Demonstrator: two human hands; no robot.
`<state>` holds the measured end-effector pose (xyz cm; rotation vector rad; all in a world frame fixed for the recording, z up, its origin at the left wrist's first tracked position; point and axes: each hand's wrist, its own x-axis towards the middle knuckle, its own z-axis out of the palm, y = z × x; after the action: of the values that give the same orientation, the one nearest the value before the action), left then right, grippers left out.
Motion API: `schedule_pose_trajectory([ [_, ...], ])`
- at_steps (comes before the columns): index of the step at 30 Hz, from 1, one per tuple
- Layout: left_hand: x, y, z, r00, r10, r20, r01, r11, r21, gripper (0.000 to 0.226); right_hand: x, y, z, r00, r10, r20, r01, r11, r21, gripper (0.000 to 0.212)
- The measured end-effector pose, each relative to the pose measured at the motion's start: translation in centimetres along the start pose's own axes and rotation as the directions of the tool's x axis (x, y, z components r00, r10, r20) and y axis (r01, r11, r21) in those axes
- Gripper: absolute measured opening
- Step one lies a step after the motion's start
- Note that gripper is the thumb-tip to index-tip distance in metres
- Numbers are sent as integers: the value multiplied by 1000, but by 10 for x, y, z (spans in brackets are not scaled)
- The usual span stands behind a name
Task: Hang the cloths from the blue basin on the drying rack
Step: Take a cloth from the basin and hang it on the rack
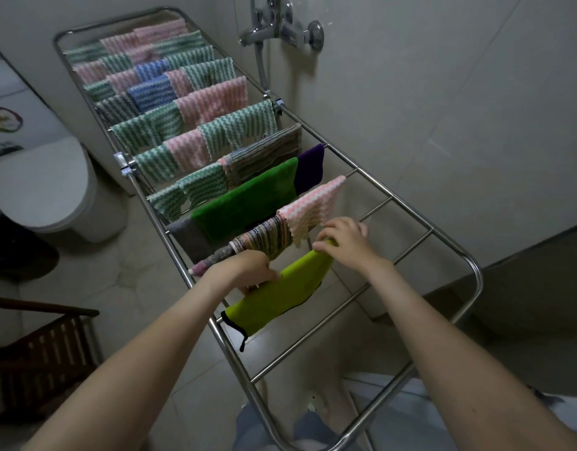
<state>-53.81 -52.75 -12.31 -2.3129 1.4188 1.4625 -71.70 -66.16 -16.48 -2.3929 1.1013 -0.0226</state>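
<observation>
while both hands pinch its upper edge, the left hand (248,270) low and the right hand (342,242) high, a smooth lime cloth (280,301) with black piping drapes over a near rod of the steel-tube drying rack (477,281); beyond hang a plush green cloth (248,203) and wavy-ribbed pastel cloths (212,102).
</observation>
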Motion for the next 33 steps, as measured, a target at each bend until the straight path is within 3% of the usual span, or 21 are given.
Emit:
schedule_pose_trajectory([
  [7,-33,-37,-11,937,-7,-349,9,1000,4,27,8,-67,-4,952,-306,-15,306,950,61,32],
  [12,-78,-95,-36,831,-87,-550,36,994,-102,24,19,-162,4,843,-534,-65,536,843,35,32],
  [17,-128,-176,-55,710,-224,-668,95,970,-223,26,40,-271,35,760,-650,-7,648,757,87,26],
  [25,-206,-311,-88,506,-442,-740,151,891,-429,23,66,-447,101,646,-757,101,735,652,185,37],
  [33,-259,-435,-105,303,-721,-623,156,682,-714,21,118,-605,161,474,-822,315,769,561,307,44],
])
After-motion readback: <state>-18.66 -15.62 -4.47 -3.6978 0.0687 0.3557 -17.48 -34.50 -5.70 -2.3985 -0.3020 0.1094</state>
